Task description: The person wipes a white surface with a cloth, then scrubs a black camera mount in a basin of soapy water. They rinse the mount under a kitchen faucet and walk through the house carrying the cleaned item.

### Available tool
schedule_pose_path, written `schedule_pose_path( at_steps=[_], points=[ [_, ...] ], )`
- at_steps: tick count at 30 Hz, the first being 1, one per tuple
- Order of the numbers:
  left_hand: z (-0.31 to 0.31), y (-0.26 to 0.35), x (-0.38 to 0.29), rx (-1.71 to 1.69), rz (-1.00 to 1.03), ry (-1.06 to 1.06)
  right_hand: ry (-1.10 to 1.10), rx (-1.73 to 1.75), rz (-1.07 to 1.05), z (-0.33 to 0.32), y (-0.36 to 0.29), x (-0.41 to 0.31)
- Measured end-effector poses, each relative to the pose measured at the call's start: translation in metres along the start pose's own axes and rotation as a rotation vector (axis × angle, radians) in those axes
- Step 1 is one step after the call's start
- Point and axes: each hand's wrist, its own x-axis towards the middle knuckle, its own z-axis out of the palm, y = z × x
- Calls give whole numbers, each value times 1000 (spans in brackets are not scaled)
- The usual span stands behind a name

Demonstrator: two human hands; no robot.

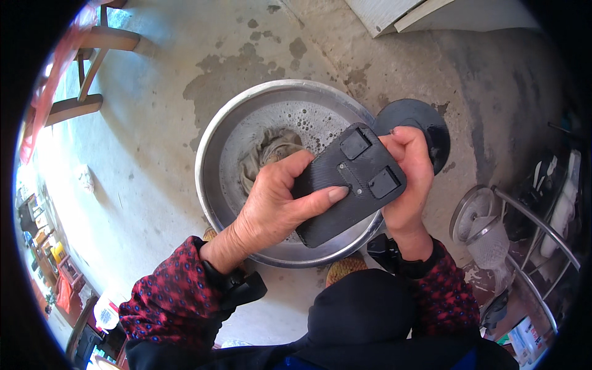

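Note:
Between both hands is a flat black ribbed case (330,203) with rounded corners, two raised square pads and two small screws. My left hand (282,199) grips its near left side, thumb lying across the face. My right hand (411,171) is at its far right end, with its fingers partly hidden behind the case. Below the case stands a wide metal basin (209,203) of sudsy water (259,111), in which a soaked greyish cloth (266,148) lies bunched. Each wrist wears a black strapped device.
A round black object (439,134) sits on the concrete floor right of the basin. Wet patches (231,69) mark the floor beyond. Wooden furniture legs (111,39) stand at far left; a metal-framed rack (536,212) with shoes is at right. A white cabinet corner (384,18) juts in above.

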Motion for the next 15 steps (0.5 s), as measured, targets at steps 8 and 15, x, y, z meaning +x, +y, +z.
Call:
schedule_pose_path(
  at_steps=[8, 15],
  points=[
    [4, 29, 2, -17, -99, 38, -29, -227, -37, 14, 0, 1],
    [-16, 29, 9, -78, -23, -12, 5, 1012, 481, -2, 19, 12]
  ],
)
